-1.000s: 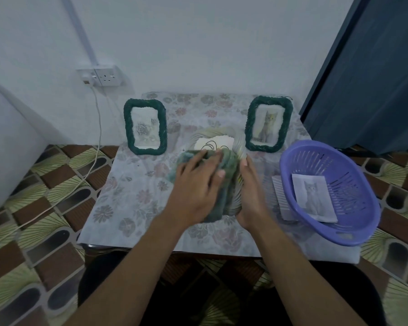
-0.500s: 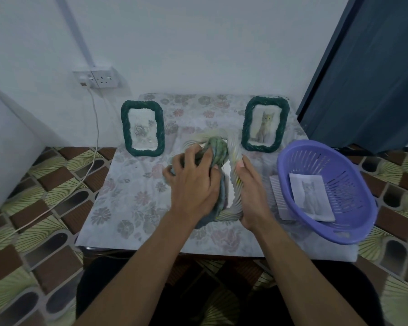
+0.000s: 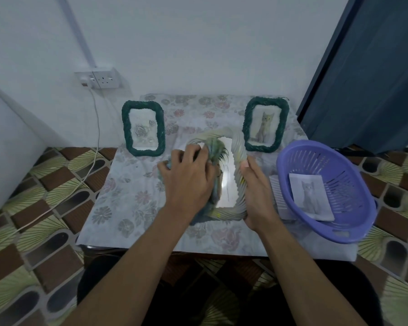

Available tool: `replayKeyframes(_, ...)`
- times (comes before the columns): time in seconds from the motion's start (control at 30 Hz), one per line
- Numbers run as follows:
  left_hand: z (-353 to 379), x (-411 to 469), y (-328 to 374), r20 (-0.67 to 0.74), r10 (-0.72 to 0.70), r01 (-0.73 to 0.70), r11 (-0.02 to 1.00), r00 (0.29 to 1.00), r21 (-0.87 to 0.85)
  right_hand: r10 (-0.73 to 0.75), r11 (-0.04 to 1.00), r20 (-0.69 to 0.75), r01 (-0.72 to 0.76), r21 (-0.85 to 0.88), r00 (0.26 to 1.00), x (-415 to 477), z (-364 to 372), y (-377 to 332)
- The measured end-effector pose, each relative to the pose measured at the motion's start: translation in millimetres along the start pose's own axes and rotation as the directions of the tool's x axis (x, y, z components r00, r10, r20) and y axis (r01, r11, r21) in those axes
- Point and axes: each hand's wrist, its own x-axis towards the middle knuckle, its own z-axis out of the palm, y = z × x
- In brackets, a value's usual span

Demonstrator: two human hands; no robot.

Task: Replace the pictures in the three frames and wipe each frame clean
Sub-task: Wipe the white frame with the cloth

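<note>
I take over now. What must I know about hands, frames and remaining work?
Left hand grips the crumpled green cloth on the pale ribbed frame, lying flat. Right hand holds that frame's right side. Behind stand the dark green rope frame with roses and the dark green rope frame with a cat. A cat print lies in the purple plastic basket. This frame is mid-wipe; the rest I cannot judge.

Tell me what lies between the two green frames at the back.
Head view: bare flowered tablecloth, plus the far end of the pale frame lying flat, where the left hand grips a cloth.
</note>
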Motion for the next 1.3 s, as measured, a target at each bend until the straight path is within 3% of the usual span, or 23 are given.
replayKeyframes(0.1,-2,-2,3,-0.002,0.002,-0.002,1.000,1.000,-0.031,-0.009,1.000,0.005,0.009,0.000,1.000,2,0,-2)
replayKeyframes(0.27,2,-36,8,-0.010,0.191,-0.191,0.977,0.981,-0.097,0.025,1.000,0.010,-0.025,0.015,1.000,3,-4,5)
replayKeyframes(0.37,4,-36,1,-0.019,0.224,-0.225,0.973,0.974,-0.060,0.015,0.999,-0.013,-0.014,0.036,1.000,1,-4,8)
replayKeyframes(0.57,4,-8,-7,0.017,-0.028,0.028,0.999,0.999,0.025,-0.004,1.000,-0.001,0.004,-0.002,1.000,-4,3,-4)
replayKeyframes(0.73,4,-14,1,0.065,-0.079,0.082,0.995,0.995,-0.054,-0.003,1.000,-0.025,0.003,-0.001,1.000,-1,-2,-1)
replayKeyframes(0.97,1,-47,13,0.098,0.212,-0.178,0.944,0.972,-0.277,0.010,0.999,-0.067,-0.007,0.040,0.998,4,-1,-5)
replayKeyframes(1.07,6,-49,-3,0.142,0.313,-0.263,0.920,0.939,-0.291,0.003,1.000,-0.055,-0.001,0.030,0.998,6,-4,-4)
replayKeyframes(1.13,11,-44,-12,0.188,0.283,-0.226,0.934,0.940,-0.278,-0.015,1.000,-0.043,0.016,0.009,0.999,5,-1,-1)
replayKeyframes(1.3,16,-12,-19,0.222,0.037,0.018,0.970,0.974,-0.242,-0.004,1.000,0.026,0.004,-0.016,1.000,-3,5,-2)
